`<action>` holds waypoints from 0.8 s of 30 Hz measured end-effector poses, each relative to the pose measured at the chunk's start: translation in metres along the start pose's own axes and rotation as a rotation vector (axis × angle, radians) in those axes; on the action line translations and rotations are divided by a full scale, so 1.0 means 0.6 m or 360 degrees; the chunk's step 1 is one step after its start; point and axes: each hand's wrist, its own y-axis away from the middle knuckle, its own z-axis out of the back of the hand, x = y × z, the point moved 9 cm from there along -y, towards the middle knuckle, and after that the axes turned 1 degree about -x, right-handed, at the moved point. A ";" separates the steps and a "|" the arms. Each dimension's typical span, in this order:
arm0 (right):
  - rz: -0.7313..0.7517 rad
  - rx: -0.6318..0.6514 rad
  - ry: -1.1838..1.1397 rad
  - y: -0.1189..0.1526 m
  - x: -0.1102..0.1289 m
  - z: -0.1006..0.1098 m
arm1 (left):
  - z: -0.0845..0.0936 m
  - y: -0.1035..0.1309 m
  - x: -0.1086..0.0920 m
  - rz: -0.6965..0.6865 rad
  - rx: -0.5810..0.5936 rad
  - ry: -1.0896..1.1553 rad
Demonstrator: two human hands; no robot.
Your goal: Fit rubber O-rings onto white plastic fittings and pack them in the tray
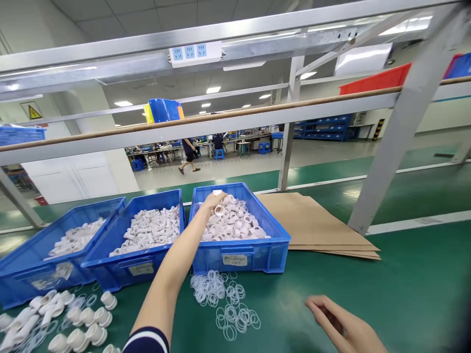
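My left hand [213, 200] reaches over the far part of the right-hand blue bin [243, 262]. Its fingers are closed on a white plastic fitting [218, 192], partly hidden by the hand. Loose white ring-shaped fittings [239, 220] fill much of that bin. My right hand [342, 326] hovers over the green tabletop at the lower right, thumb and forefinger tips together, with nothing visible in it. Thin clear rings [230, 304] lie scattered in front of the bin. At the lower left, several white fittings [87, 316] stand beside more rings and white tubular pieces [25, 326].
Two more blue bins [138, 269] [44, 282] of white parts stand to the left. Flat cardboard sheets [312, 220] lie right of the bins. A metal shelf frame [397, 122] crosses above the table, with a socket strip [195, 53]. People [189, 152] are far behind.
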 end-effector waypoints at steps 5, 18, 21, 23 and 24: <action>0.0605 -0.0347 0.0120 -0.063 0.228 -0.013 | -0.019 0.175 0.013 0.0134 0.0039 0.0756; 0.1247 0.0231 -0.0088 0.073 0.453 -0.208 | 0.073 0.577 0.254 0.0492 -0.0562 0.1559; 0.1185 0.0402 -0.0184 0.075 0.476 -0.228 | 0.075 0.676 0.301 0.0637 -0.0486 0.1633; 0.1114 0.0495 -0.0224 0.066 0.489 -0.257 | 0.064 0.746 0.326 0.0746 -0.0403 0.1689; 0.1062 0.0538 -0.0241 0.060 0.494 -0.278 | 0.059 0.778 0.335 0.0780 -0.0357 0.1717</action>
